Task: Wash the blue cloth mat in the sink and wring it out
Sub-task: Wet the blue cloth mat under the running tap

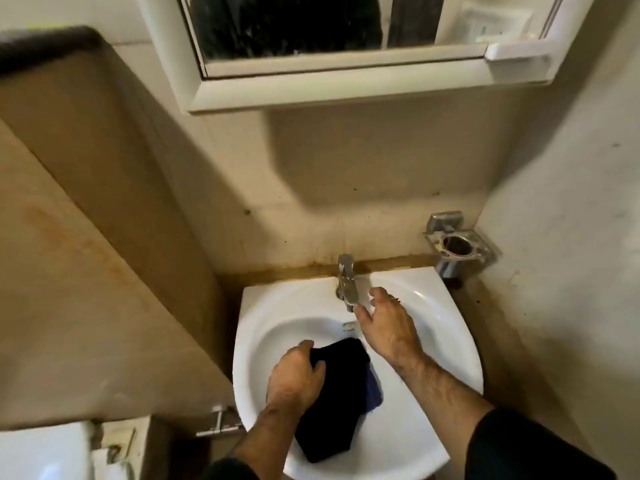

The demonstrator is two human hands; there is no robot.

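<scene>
The dark blue cloth mat [343, 382] lies bunched in the bowl of the white sink [263, 313], with a brighter blue edge showing at its right side. My left hand [294, 375] grips the mat's left upper part inside the bowl. My right hand [384, 323] is just right of the chrome faucet [346, 282], fingers spread, fingertips at the faucet's spout and lever. It holds nothing. No water stream is visible.
A chrome wall holder [457, 247] hangs at the sink's back right corner. A white-framed mirror cabinet [332, 88] juts out above. A beige panel [104, 237] closes the left side, with a white toilet tank [45, 452] at lower left.
</scene>
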